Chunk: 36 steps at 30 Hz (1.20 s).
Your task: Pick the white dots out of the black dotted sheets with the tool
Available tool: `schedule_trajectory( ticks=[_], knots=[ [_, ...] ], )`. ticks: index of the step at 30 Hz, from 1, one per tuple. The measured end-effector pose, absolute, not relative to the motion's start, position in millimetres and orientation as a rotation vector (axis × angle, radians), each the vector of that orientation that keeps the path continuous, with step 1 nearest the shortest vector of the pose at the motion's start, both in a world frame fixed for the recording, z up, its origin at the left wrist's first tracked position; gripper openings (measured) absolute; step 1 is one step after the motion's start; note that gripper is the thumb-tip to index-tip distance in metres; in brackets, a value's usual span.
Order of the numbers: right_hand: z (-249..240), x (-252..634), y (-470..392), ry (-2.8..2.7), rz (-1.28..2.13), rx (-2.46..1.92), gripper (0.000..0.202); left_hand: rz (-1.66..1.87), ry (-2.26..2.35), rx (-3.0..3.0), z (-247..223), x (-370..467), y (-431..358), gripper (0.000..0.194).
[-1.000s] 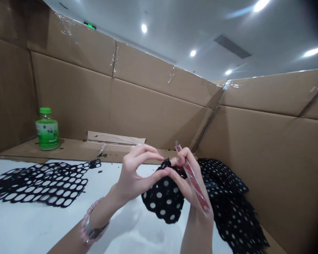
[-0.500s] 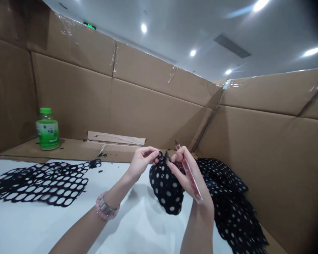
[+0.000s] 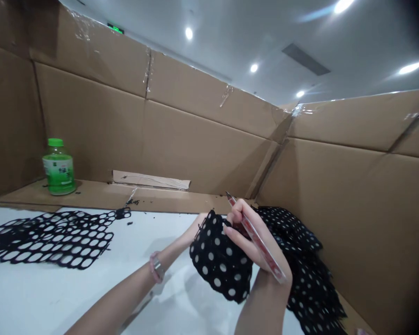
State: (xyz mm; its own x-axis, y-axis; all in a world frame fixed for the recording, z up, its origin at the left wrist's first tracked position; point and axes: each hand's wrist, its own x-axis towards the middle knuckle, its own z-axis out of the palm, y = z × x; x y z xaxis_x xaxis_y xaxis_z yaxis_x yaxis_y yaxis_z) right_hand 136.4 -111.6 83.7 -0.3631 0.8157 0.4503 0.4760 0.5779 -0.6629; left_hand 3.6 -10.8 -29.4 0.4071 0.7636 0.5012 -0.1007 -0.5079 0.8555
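Note:
A black piece with white dots [image 3: 221, 260] hangs between my hands above the white surface. My right hand [image 3: 253, 232] pinches its upper right edge. A clear, red-marked pen-like tool [image 3: 260, 244] lies across the same hand, its dark tip pointing up and left. My left hand [image 3: 196, 228] is at the upper left edge of the dotted piece, its fingers mostly hidden behind it. What those fingers hold cannot be made out.
Black netting with large round holes [image 3: 66, 237] lies at the left. A green bottle [image 3: 60, 170] stands behind it. More dotted black pieces [image 3: 310, 274] are heaped at the right. Cardboard walls [image 3: 202, 135] surround the white surface [image 3: 132, 251]; a cardboard strip [image 3: 152, 180] lies by the back wall.
The dotted piece has turned and spread to show a broader face. My left hand has gone from a visible pinch beside it to behind it. My right hand has shifted slightly right and down.

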Motion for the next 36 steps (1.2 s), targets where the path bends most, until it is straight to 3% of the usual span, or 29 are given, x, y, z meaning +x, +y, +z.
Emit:
schedule_trajectory(
  ticks=[3,5,11,23,26,32,36],
  knots=[
    [82,134,-109,-2.040,0.554,-0.991,0.025,1.171,0.505,1.717,5,-28,-12,0.061],
    [81,131,-108,-2.049,0.575,-0.962,0.025,1.120,0.465,1.725,28,-50,-21,0.068],
    [78,127,-106,-2.011,0.615,-0.815,0.028,1.092,0.490,1.992,61,-78,-55,0.020],
    [76,107,-104,-1.923,0.550,-0.752,0.032,1.354,0.560,1.962,66,-77,-70,0.018],
    [75,101,-101,-1.821,0.521,-0.755,0.033,1.591,0.604,1.982,61,-73,-67,0.013],
    [70,85,-93,-1.665,0.471,-0.759,0.033,2.389,0.912,2.247,54,-68,-65,0.009],
    [69,82,-93,-1.658,0.384,-0.798,0.033,2.338,0.729,2.374,51,-71,-61,0.003]
  ],
)
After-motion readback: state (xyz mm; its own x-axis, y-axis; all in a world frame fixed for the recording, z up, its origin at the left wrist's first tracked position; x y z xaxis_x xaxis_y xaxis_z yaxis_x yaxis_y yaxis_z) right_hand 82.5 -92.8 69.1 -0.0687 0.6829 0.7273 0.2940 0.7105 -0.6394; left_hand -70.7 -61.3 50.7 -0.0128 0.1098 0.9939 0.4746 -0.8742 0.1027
